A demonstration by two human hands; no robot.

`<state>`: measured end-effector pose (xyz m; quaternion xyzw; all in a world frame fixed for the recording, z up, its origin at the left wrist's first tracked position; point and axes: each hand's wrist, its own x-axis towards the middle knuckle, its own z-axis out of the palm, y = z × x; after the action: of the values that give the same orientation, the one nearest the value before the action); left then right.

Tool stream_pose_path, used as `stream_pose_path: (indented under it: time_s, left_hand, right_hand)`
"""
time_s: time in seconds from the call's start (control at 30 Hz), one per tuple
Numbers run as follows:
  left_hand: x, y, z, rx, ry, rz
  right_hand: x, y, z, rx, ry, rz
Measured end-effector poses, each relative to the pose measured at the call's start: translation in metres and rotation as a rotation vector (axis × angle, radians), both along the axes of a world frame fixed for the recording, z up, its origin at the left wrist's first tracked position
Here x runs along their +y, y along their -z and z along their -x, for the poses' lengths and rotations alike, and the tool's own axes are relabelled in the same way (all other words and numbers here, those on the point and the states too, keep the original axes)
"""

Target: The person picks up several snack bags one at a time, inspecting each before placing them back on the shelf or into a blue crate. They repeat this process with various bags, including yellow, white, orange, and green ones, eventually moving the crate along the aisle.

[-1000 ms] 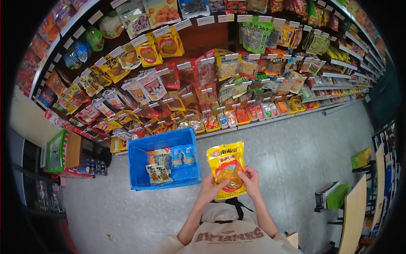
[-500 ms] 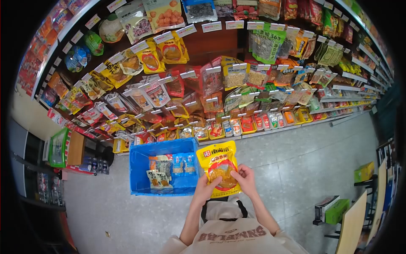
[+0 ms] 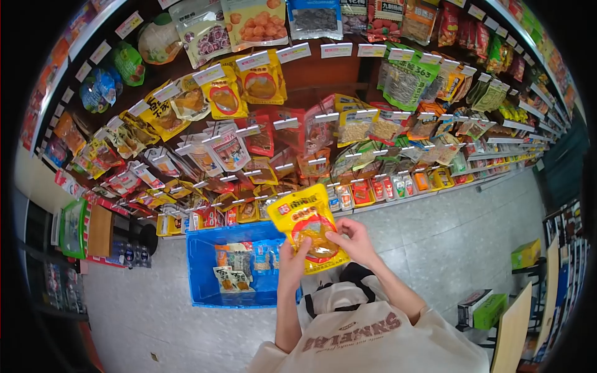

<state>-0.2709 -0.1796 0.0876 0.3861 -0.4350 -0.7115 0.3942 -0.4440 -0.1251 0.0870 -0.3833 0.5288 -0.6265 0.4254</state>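
A yellow snack bag (image 3: 305, 217) with a red-rimmed oval picture is held in front of me, tilted to the left. My left hand (image 3: 293, 260) grips its lower left edge, thumb on the front. On the lower right side, my right hand (image 3: 351, 239) is closed round the bag's edge. Below and left of the bag stands a blue bin (image 3: 205, 297) on the floor, partly hidden by the bag and my left forearm. In it lie several packets, among them small white packets (image 3: 234, 279) and blue packets (image 3: 264, 256).
A tall snack display (image 3: 323, 50) curves across the front, with hanging bags and price tags. Similar yellow bags (image 3: 261, 78) hang at upper left. Bottles (image 3: 129, 253) and a green-framed case (image 3: 73, 229) stand left. Green boxes (image 3: 490, 311) and a wooden board (image 3: 513, 320) are at right.
The yellow snack bag has risen and tilted further left, still in both hands, and now overlaps the bin's right side. The view has shifted, so the shelf appears lower.
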Motion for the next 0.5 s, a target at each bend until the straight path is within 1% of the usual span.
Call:
stream_pose_path:
  time_s: [0.07,0.1,0.13,0.2,0.33,0.4,0.5]
  left_hand:
    - [-0.013,-0.006,-0.006,-0.005,-0.031,-0.004]
    - [-0.019,-0.009,-0.008,0.015,-0.084,-0.004]
    - [-0.027,-0.012,-0.010,0.036,-0.142,-0.003]
    - [-0.044,-0.014,-0.012,0.055,-0.174,-0.003]
    - [-0.078,-0.022,-0.015,0.013,-0.230,0.048]
    - [-0.096,-0.035,-0.012,-0.004,-0.236,0.088]
    - [-0.125,-0.051,-0.002,-0.027,-0.279,0.118]
  right_hand:
    - [-0.024,-0.005,0.004,0.165,-0.165,-0.020]
    - [-0.036,-0.008,0.006,0.193,-0.236,0.004]
    - [-0.050,-0.012,0.006,0.196,-0.243,0.002]
    - [-0.079,-0.021,0.004,-0.025,-0.248,0.018]
    - [-0.149,-0.039,0.018,0.023,-0.262,0.091]
    - [-0.186,-0.054,0.022,0.034,-0.214,0.207]
    - [-0.251,-0.067,0.030,-0.022,-0.191,0.304]
